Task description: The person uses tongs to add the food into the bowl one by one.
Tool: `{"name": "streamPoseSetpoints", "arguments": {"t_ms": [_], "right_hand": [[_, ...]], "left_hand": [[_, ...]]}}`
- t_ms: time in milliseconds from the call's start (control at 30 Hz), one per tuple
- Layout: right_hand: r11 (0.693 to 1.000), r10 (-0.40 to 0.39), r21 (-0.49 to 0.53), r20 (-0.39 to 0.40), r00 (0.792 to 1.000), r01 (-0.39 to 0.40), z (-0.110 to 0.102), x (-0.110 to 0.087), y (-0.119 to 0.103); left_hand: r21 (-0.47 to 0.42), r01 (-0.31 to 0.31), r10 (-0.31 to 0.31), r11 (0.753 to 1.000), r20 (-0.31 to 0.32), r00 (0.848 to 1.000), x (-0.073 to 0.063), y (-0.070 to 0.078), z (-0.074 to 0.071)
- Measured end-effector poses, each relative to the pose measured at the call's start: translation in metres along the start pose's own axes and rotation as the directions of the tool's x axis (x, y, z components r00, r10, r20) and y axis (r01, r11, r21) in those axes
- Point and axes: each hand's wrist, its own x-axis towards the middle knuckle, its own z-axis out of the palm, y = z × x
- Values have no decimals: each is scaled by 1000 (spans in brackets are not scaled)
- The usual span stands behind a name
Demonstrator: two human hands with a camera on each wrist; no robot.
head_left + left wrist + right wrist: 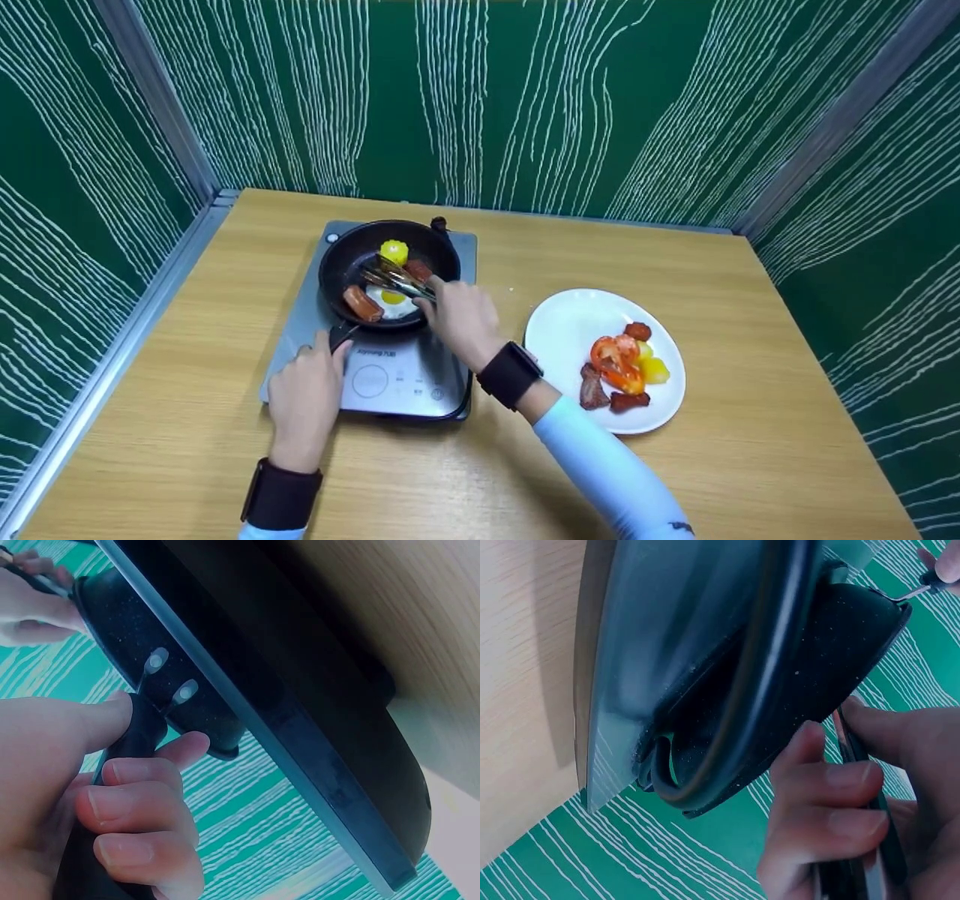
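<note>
My left hand (306,386) grips the black handle (144,727) of a frying pan (341,259), with the fingers curled round it in the left wrist view. My right hand (463,319) holds metal tongs (405,285), their tips down inside the pan. In the pan lie a fried egg (401,308), a yellow corn piece (394,250), a sausage piece (363,304) by the near left wall and a reddish-brown meat piece (420,270) at the right. The tongs overlap the egg in the head view, and what lies between their tips is hidden.
The pan sits on a silver induction cooker (300,375). To its right, a white plate (555,322) bears tomato slices (616,361), yellow chunks (655,370) and several browned meat pieces. A black cord (769,652) loops beside the cooker. Green walls with white lines (465,97) enclose the wooden table (720,322).
</note>
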Motion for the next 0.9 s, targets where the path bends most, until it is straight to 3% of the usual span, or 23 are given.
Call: {"name": "streamPoseSetpoints", "arguments": {"t_ms": [900], "right_hand": [[999,-6,42,3,1000,6,2,-9,2]], "left_hand": [[-11,-16,15,1000,-21,1000,-1,-1,1]]}}
